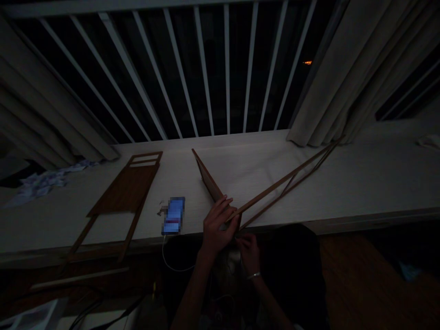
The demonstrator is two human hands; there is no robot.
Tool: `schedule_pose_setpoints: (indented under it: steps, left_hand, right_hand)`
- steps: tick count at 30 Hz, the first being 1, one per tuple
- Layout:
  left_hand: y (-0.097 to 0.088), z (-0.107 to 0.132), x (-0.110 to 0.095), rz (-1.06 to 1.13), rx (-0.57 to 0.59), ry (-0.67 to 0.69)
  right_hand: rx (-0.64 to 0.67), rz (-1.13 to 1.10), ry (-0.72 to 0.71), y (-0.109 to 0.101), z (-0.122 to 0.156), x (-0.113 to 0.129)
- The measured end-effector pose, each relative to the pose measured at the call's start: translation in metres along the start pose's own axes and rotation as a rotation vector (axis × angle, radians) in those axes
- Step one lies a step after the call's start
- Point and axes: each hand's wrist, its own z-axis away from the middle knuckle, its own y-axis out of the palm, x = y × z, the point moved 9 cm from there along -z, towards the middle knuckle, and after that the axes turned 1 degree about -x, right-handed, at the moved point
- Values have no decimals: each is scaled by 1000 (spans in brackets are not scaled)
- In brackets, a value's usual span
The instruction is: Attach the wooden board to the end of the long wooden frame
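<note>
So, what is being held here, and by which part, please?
The left hand grips a slatted wooden frame at its near corner; the right hand sits just below, its hold too dark to tell.

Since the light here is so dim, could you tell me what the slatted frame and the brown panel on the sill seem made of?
The slatted frame looks like thin wood: narrow brown strips with straight edges, though the dimness hides any grain. The brown panel also looks like thin wood or veneered board, matte and perhaps stained, with faint streaks like grain; laminate is possible.
</note>
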Motion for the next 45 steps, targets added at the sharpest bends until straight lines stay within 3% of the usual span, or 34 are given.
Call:
schedule_pose_setpoints:
  steps: [9,17,21,27,32,37,42,45]
  left_hand:
    - [-1,-1,-1,2,-8,-8]
    - [0,-1,0,0,-5,0]
    - [0,0,-1,-2,-6,2]
    - [0,0,0,-2,-12,5]
    - [0,0,1,7,-11,-6]
    - [0,0,1,14,-11,-8]
    - [0,0,2,8,2,-19]
    - [0,0,2,13,2,-16]
  right_hand:
    - [-26,-4,18,-1,3,-6]
    - [63,311,-262,1,6,34]
    - [61,316,-260,0,8,36]
    - [57,203,-81,0,6,12]
    - [88,-104,108,4,7,-9]
    - [37,-473,362,12,10,-36]
    - [177,-563,638,27,24,-43]
    - [272,-484,686,31,30,-38]
